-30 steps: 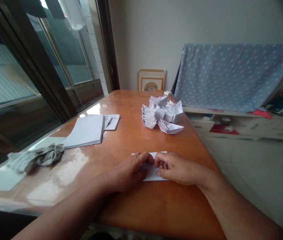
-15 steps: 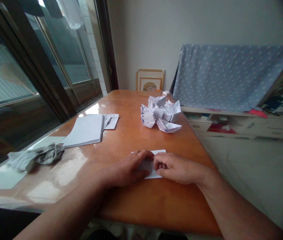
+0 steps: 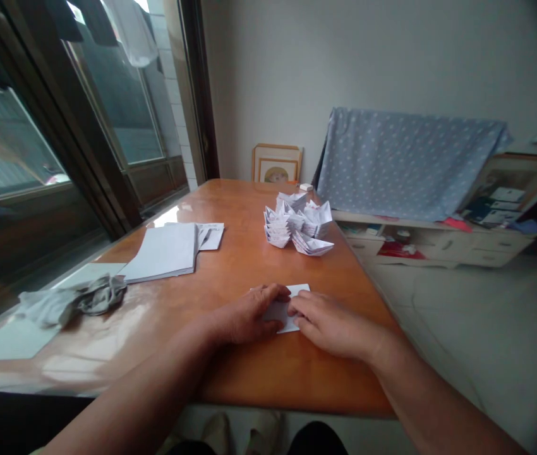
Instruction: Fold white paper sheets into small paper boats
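Gleaming table (image 3: 235, 265) under paper (image 3: 280, 312), wall (image 3: 268, 76) beyond

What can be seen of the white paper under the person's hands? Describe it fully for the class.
The white paper is a small, pale piece with straight edges, lying roughly flat on the glossy brown table, near the wearer's end. Its far right corner shows clearly, and part of its near edge shows between the hands. The left hand covers much of its left side; the fingers of the right hand are at its right edge. How many layers it has cannot be told.
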`<state>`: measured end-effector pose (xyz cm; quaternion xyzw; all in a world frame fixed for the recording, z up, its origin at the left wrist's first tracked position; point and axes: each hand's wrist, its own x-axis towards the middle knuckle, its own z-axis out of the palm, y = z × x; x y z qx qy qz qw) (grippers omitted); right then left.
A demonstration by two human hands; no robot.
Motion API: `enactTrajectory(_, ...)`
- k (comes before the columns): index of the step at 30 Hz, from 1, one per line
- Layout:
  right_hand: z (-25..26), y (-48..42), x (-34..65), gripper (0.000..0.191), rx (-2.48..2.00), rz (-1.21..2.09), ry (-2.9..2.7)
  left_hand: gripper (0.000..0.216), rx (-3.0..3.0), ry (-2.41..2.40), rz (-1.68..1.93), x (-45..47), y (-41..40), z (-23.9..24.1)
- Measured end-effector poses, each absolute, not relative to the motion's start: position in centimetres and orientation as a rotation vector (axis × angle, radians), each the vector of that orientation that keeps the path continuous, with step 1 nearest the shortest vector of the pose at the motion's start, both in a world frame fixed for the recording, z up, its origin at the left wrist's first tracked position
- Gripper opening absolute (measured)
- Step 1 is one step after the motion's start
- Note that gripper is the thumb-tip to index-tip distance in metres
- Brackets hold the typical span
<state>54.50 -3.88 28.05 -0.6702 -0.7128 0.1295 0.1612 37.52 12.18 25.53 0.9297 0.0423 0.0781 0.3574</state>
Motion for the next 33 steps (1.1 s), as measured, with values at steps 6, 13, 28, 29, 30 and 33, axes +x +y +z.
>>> enactTrajectory(6, 28.5, -7.0, 50.4, 0.023, -2.122, 0.179, -1.987, 0.048, 2.39, 0.098, 0.241, 37.4, 12.3, 25.2)
enactTrajectory(13, 25.9, -8.4, 47.8, 0.042, -2.236, -0.03, -1.839, 0.046, 2.388, 0.054, 0.292, 37.3, 12.4, 24.8)
enactTrajectory(28, 25.9, -9.7, 48.6, 0.045, -2.235, -0.111, -1.851, 0.047, 2.381, 0.096, 0.256, 37.3, 12.3, 25.0)
enactTrajectory(29, 25.9, -9.9, 48.7, 0.045, -2.245, -0.114, -1.841, 0.047, 2.38, 0.101, 0.253, 37.3, 12.3, 25.0)
enactTrajectory(30, 25.9, -10.0, 48.9, 0.044, -2.256, -0.119, -1.827, 0.046, 2.379, 0.105, 0.249, 37.3, 12.3, 25.1)
enactTrajectory(33, 25.8, -10.6, 49.5, 0.042, -2.303, -0.141, -1.774, 0.046, 2.382, 0.102, 0.236, 37.3, 12.3, 25.3)
